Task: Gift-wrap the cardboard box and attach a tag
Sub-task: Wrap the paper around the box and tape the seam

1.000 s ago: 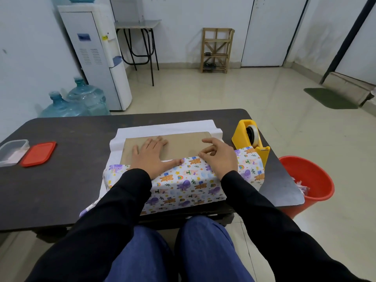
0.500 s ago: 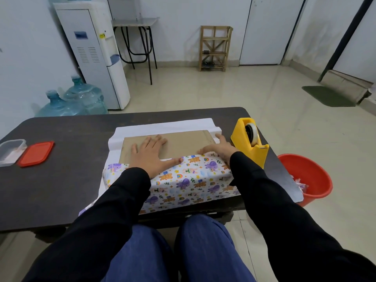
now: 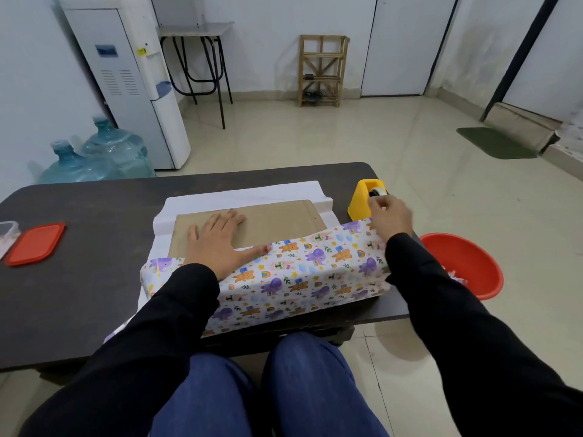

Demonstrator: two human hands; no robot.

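Closest in, the person's blue-jeaned knees [image 3: 252,389] are showing below the near edge of the table [image 3: 63,294], right in front of the cardboard box [image 3: 277,220]. The box is lying flat on the table, and the printed wrapping paper [image 3: 299,272] is coming up over the box's near side and covering the near strip of its top. The left hand [image 3: 217,244] is lying flat on the box's top, left of its middle. Its fingers [image 3: 235,217] are straight and slightly spread on bare cardboard, with the thumb stretching along the paper's edge and pressing it down.

At the box's right end, the right hand [image 3: 391,217] is reaching to the yellow tape dispenser [image 3: 359,201], which is standing just beside the box's far right corner. That hand's fingers are curling at the tape roll, but blur is hiding them, so I cannot tell whether they are pinching any tape.

The paper's white underside [image 3: 239,197] is showing past the box's far and left edges. Well left of the box, a red lid [image 3: 34,244] is lying on the table with a clear container [image 3: 8,231] just beside it. Right of the box, down on the floor, a red bucket [image 3: 467,266] is sitting. Beyond the box, blue water bottles [image 3: 116,151] are standing by a white water dispenser [image 3: 126,80], and farther back a wooden rack [image 3: 321,70] is standing against the wall.
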